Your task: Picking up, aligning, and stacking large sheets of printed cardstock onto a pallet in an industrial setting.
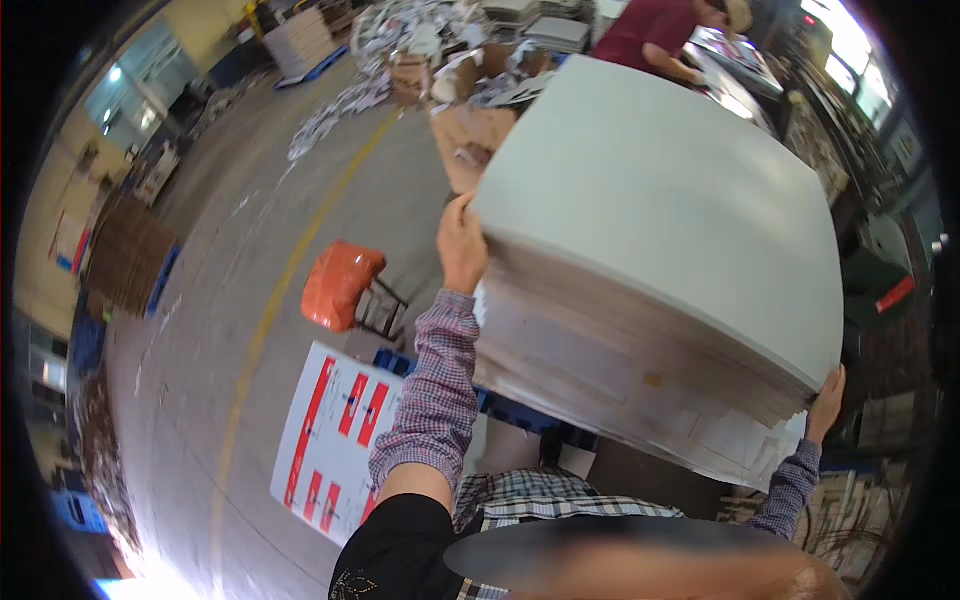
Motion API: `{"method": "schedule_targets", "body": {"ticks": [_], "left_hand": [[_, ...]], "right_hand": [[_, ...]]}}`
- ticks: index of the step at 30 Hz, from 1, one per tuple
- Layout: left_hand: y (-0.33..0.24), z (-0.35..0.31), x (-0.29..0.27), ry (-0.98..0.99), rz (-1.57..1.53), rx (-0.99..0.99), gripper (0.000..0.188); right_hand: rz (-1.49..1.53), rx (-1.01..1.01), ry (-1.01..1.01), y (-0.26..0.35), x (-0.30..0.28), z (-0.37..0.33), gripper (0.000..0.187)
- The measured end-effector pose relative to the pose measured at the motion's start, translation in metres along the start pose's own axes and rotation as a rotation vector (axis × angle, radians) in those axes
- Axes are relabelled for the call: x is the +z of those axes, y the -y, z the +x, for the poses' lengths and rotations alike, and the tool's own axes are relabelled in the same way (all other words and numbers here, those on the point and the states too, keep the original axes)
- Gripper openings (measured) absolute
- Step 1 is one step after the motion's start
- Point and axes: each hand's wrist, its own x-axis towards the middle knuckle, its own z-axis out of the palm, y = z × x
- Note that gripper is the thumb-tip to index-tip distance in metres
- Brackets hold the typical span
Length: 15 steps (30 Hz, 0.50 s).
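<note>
A tall stack of large white cardboard sheets (pixel 660 200) stands in front of me, its layered brownish edges facing me. My left hand (pixel 462 245) is closed on the stack's left side near the top, with some fingertips hidden behind the edge. At the near right corner, my right hand (pixel 826 405) grips the edge of the upper sheets. How many sheets lie between the fingers cannot be made out. Under the stack, part of a blue pallet (pixel 540 420) shows.
A white board with red printed blocks (pixel 335 440) lies left of my left forearm. Beyond it is a stool with an orange cover (pixel 343 285). A carton of paper scraps (pixel 490 80) and a scrap heap lie behind the stack. Another person (pixel 650 35) in dark red works at the back.
</note>
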Motion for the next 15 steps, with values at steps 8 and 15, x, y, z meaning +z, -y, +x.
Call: {"method": "schedule_targets", "body": {"ticks": [8,15], "left_hand": [[0.132,-0.221,-0.264,0.362,0.079,-0.635,0.021],[0.248,-0.583,-0.571,-0.128,0.604,-1.087,0.02]], "right_hand": [[0.089,-0.399,0.424,0.194,0.067,-0.197,0.024],[0.207,-0.647,1.363,0.293,0.172,-0.494,0.014]]}}
